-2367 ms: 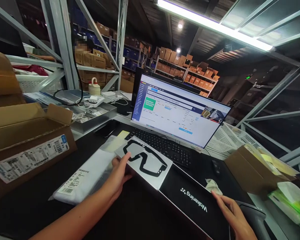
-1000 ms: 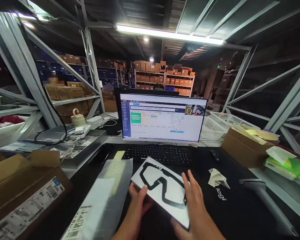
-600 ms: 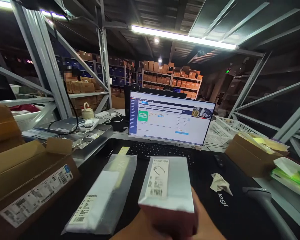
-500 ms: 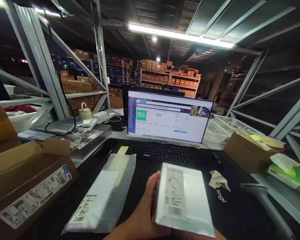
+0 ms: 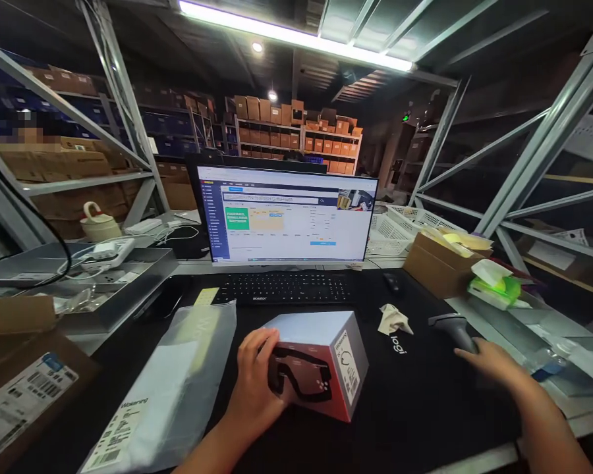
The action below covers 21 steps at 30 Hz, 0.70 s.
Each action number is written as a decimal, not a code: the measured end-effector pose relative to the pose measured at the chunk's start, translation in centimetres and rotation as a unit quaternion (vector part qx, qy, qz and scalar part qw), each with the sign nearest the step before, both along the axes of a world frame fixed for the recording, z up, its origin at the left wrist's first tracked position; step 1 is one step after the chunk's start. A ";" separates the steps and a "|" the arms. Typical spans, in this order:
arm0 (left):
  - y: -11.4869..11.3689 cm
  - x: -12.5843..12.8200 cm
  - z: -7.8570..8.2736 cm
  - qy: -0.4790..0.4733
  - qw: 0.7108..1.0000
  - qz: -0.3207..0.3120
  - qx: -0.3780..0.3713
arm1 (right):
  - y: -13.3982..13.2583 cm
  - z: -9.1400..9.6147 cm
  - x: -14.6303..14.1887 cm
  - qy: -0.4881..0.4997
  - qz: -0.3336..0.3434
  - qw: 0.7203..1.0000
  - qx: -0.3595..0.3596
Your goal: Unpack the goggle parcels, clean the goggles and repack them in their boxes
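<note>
A box (image 5: 304, 378) with a picture of dark goggles on its reddish front stands on the black desk mat. A white label (image 5: 346, 361) with a barcode is on its right end. My left hand (image 5: 257, 375) grips the box by its left end, thumb on the front and fingers over the top edge. To the right, my right hand (image 5: 494, 363), slightly blurred, is closed around the handle of a grey barcode scanner (image 5: 449, 322). Left of the box lies a translucent plastic pouch (image 5: 178, 368) with a printed label.
An open cardboard box (image 5: 24, 395) is at the left. Behind are a keyboard (image 5: 281, 288), a lit monitor (image 5: 286, 224) and a mouse (image 5: 392, 283). A crumpled beige piece (image 5: 394, 320) lies near the scanner. A tissue pack (image 5: 495, 284) is at the right.
The box has been turned and lowered, so its goggles picture now faces me. My right hand has left the box and moved right to the scanner. The view has swung right.
</note>
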<state>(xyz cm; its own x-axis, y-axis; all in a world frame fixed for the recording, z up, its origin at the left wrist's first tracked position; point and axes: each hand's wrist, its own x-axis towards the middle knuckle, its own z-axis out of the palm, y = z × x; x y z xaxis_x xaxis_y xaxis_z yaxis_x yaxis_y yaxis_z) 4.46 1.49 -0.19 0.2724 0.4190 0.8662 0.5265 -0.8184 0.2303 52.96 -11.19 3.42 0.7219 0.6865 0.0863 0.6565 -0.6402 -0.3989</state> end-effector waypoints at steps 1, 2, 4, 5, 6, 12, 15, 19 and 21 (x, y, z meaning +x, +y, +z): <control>0.1 0.1 -0.1 -0.001 1.000 0.004 0.004 | 0.2 0.0 0.0 0.049 0.019 0.999 0.004; 0.2 0.1 -0.2 0.000 1.000 0.010 0.005 | 0.4 0.2 -0.2 0.100 0.035 0.994 0.010; 0.4 0.2 -0.3 0.001 1.000 0.026 -0.003 | 0.7 0.7 -1.2 0.182 0.063 0.981 0.026; 0.4 0.2 -0.4 0.001 0.999 0.035 -0.007 | 0.7 1.1 -1.9 0.212 0.074 0.974 0.035; 0.5 0.1 -0.4 0.001 0.999 0.044 -0.008 | 0.5 1.6 -2.8 0.234 0.085 0.968 0.042; 1.1 -0.3 -0.3 0.006 0.996 0.083 0.019 | -3.5 4.6 -11.2 0.430 0.232 0.871 0.050; 1.2 -0.5 0.0 0.001 0.996 0.090 0.014 | -5.9 5.7 -14.6 0.443 0.272 0.854 -0.009; 1.0 -0.5 0.4 -0.010 0.996 0.083 0.021 | -7.4 6.8 -16.2 0.438 0.271 0.856 -0.030; 0.7 -0.6 0.7 -0.020 0.995 0.091 0.025 | -7.5 7.2 -16.5 0.433 0.255 0.864 -0.022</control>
<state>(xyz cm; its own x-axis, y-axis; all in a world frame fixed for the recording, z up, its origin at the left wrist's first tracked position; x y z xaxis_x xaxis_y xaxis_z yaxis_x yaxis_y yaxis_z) 3.87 2.15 0.51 0.1602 0.4147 0.8958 0.6577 -0.7215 0.2164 36.46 -18.68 10.66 0.1048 0.9238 -0.3682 0.3256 -0.3817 -0.8650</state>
